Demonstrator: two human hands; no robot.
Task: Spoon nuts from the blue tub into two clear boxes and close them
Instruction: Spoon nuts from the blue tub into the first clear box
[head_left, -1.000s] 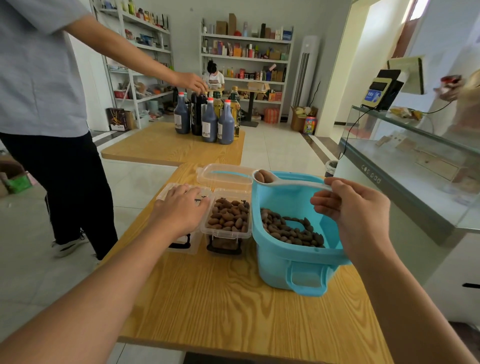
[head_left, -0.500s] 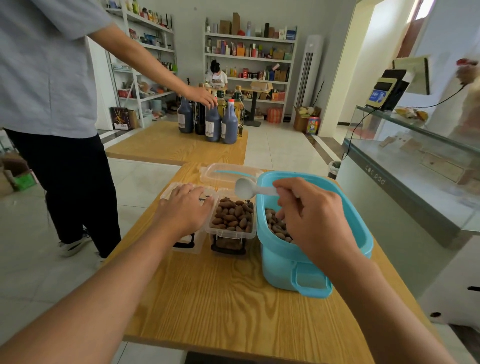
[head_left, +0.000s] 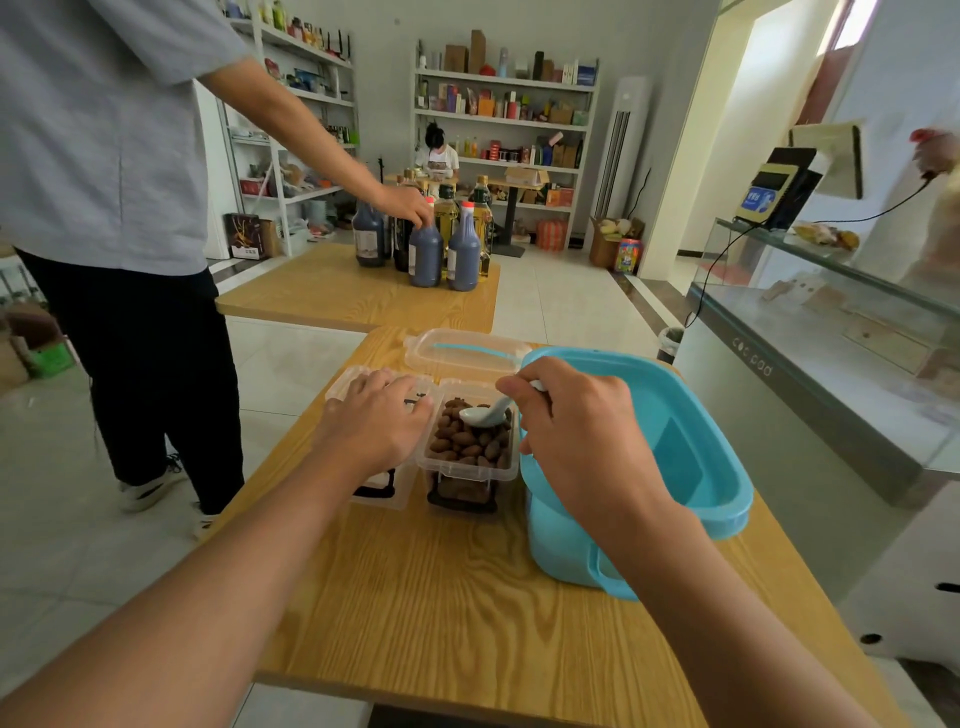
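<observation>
The right hand (head_left: 571, 431), at frame centre, pinches the handle of a small white ceramic spoon (head_left: 485, 414) whose bowl hangs just over the brown nuts (head_left: 470, 441) heaped in the open clear plastic box (head_left: 470, 470) in the middle of the frame; the spoon's bowl looks tipped and emptied, though its inside is hard to read. The left hand (head_left: 376, 421), just left of that box, lies flat with straight fingers on the second clear plastic box (head_left: 379, 493), gripping nothing and seemingly steadying it; its contents are hidden under the palm. The large light-blue plastic tub (head_left: 691, 467) stands touching the filled box on its right, and the wrist hides any nuts inside it. I judge this to be the tipping step on a box that is already nearly full, so the next move likely calls for either one more scoop from the tub or folding down the clear hinged lid (head_left: 462, 351) that lies open behind the box, toward upper centre. The wooden counter (head_left: 467, 597) has bare surface toward the bottom of the frame, but the left box sits near the counter's left edge and the tub close to its right edge, so sideways room is tight. A person in a grey shirt (head_left: 104, 156) stands at the left beside the counter.
</observation>
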